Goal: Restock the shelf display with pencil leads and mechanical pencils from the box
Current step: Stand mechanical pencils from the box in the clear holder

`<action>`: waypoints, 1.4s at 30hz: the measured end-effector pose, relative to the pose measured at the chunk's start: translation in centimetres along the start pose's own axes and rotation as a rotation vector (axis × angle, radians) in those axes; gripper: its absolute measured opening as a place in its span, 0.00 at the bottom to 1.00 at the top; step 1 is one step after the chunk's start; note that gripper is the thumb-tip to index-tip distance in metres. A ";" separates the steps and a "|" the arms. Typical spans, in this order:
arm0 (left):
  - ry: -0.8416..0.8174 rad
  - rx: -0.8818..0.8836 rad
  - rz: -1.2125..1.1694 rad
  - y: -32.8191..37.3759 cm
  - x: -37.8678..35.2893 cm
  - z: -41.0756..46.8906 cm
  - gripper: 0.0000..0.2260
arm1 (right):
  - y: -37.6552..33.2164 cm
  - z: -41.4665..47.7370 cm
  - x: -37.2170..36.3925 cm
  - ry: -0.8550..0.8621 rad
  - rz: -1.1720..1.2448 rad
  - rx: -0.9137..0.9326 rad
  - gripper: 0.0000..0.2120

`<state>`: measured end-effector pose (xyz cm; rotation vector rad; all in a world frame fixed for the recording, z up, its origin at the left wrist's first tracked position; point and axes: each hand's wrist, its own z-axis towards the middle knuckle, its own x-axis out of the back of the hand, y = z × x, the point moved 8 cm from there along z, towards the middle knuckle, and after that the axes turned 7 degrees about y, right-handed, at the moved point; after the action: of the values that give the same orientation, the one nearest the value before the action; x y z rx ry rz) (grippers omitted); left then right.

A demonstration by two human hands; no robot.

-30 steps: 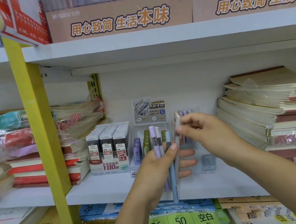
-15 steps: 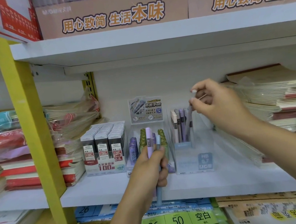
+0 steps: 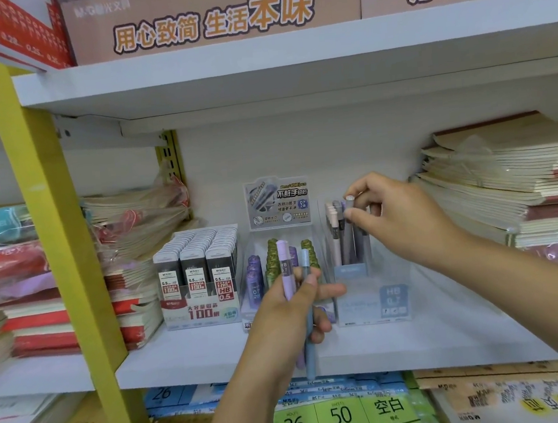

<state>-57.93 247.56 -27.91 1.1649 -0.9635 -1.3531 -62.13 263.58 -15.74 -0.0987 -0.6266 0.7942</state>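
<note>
On the white shelf (image 3: 189, 355), between a yellow upright (image 3: 56, 234) at left and a tall pile of notebooks (image 3: 516, 186) at right: three small displays side by side near the middle. Above, on the next shelf, brown cardboard boxes (image 3: 215, 14) printed with orange lettering. At far left, wrapped stacks of red and white exercise books (image 3: 39, 305). Leftmost display: lead box (image 3: 198, 278), packed with dark cases labelled 0.5 and 100. Centre: clear tray of lead tubes (image 3: 269, 264), purple and green, under an upright printed card (image 3: 278, 201). Rightmost: clear pencil holder (image 3: 372, 291), marked HB 0.7, with pencils standing upright in its rear compartment. Right hand (image 3: 399, 219) raised over that holder, thumb and forefinger pinched on the cap of a grey pencil (image 3: 351, 210) standing with its lower end among those already in the holder. Left hand (image 3: 292, 320) in front of the shelf edge, closed around two upright pencils: a lilac pencil (image 3: 285, 269) and a blue pencil (image 3: 308, 311), tips pointing down, caps level with the tubes behind.
</note>
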 end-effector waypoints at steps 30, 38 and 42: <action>-0.228 -0.064 -0.041 1.4 -2.9 -1.8 0.12 | -4.2 -4.6 -0.7 -0.251 0.534 -0.257 0.05; -0.060 -0.037 0.060 0.6 -0.5 -0.9 0.10 | -0.4 -0.9 6.8 0.299 0.461 -0.152 0.07; -0.026 -0.015 0.084 0.0 0.2 -0.4 0.08 | 0.2 0.2 5.4 0.150 0.178 -0.051 0.04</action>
<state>-57.50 247.35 -27.99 1.0866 -1.0087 -1.3091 -59.48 267.49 -13.03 -0.2614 -0.5001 0.9338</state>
